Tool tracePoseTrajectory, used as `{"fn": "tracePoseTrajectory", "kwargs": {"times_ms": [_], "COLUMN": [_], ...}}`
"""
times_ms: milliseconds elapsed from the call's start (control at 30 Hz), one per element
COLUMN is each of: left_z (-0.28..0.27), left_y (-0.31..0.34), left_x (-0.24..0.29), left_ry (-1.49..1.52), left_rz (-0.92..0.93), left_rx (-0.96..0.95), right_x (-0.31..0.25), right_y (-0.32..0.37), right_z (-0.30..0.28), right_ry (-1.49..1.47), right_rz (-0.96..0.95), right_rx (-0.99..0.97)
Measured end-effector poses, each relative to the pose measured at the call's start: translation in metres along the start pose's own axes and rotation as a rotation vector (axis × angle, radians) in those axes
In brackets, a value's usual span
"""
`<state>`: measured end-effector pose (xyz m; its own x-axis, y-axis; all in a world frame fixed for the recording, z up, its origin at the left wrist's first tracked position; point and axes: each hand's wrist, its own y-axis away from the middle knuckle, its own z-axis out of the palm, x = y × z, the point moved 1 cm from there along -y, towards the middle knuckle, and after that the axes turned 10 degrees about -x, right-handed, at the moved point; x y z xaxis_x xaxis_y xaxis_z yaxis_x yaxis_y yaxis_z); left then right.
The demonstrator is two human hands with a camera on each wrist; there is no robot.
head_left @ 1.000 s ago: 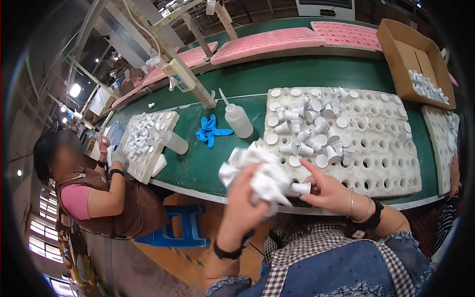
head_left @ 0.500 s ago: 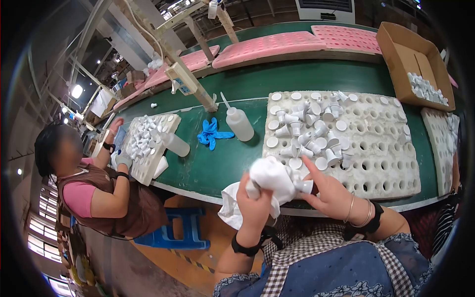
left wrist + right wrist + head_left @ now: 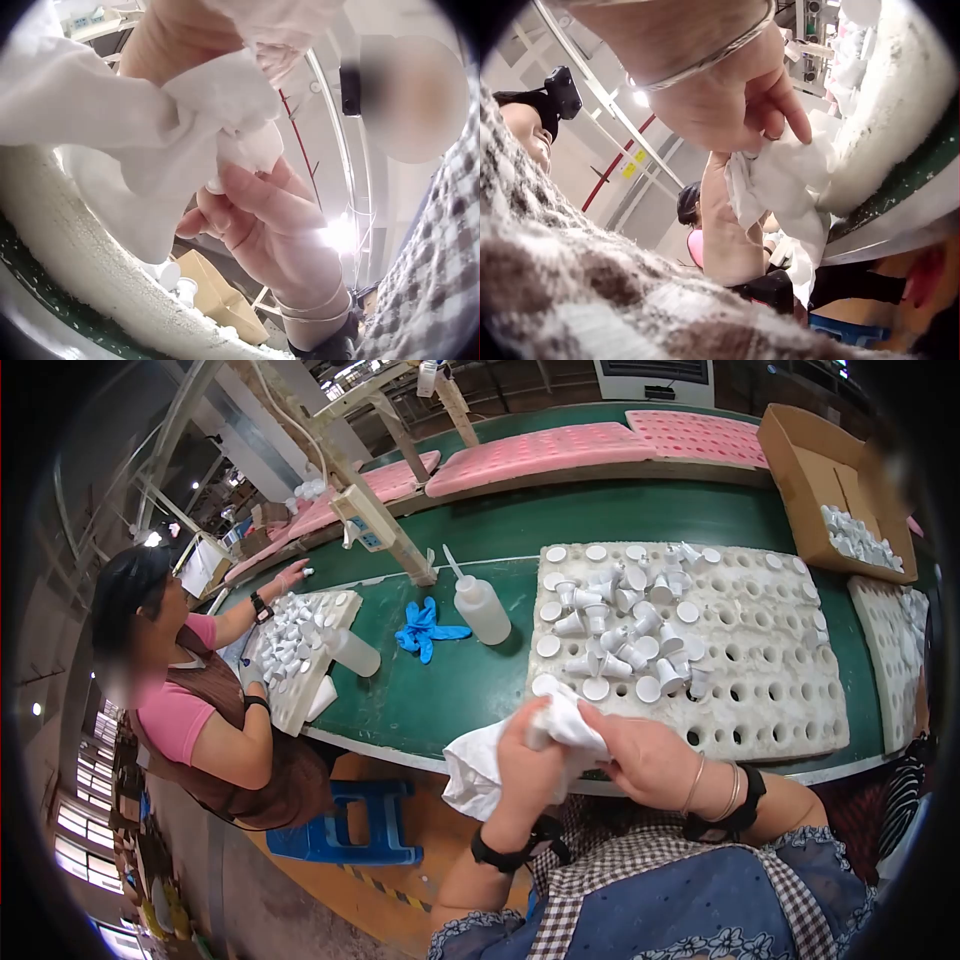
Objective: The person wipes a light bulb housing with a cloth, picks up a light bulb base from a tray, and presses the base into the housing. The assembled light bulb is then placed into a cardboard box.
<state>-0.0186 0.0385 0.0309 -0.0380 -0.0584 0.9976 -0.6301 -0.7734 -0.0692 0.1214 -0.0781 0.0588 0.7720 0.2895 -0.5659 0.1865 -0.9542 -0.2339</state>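
my left hand has its fingers curled round a crumpled white fabric cloth, its loose end hanging below. my right hand pinches the other side, fingers bent nearly closed. the cloth is bunched between them, by the holed white foam tray; what it wraps, i can't tell.
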Motion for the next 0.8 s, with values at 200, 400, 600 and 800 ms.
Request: {"fn": "tracePoseTrajectory", "kwargs": {"times_ms": [200,400,600,800], "left_z": [-0.122,-0.151,-0.136,-0.149], "left_y": [-0.066,-0.104,-0.065,-0.018], "left_x": [0.011,0.009,-0.020,-0.033], "left_ry": [-0.163,-0.758,-0.926,-0.701], "left_rz": [0.433,0.087,0.192,0.271], "left_rx": [0.327,0.029,0.072,0.164], "right_x": [0.041,0.070,0.078,0.101], "right_y": [0.016,0.031,0.045,0.092], "right_z": [-0.044,-0.045,-0.061,-0.124], "right_ry": [-0.738,-0.963,-0.923,-0.823], "right_rz": [0.354,0.252,0.345,0.745], "right_rx": [0.224,0.367,0.330,0.199]}}
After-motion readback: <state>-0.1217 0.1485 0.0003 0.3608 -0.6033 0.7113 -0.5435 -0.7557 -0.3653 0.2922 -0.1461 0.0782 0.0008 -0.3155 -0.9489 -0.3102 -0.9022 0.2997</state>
